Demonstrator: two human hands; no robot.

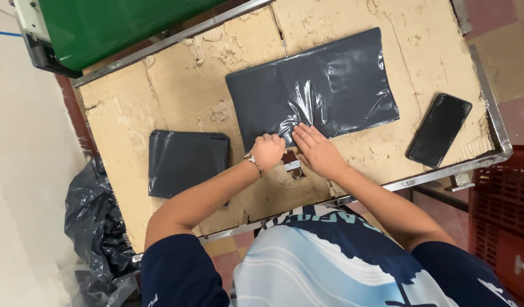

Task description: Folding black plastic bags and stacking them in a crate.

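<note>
both hands (293, 150) pressing near edge of dark plastic bag (313, 88), phone (439, 130) right

The person wears a short-sleeved shirt with dark navy sleeves and a front banded in white, pale blue and navy, with a dark printed figure across the chest. Both forearms are bare. A thin metal bracelet (253, 162) circles the wrist of the left hand (267, 151); the right hand (317, 152) wears nothing.
</note>
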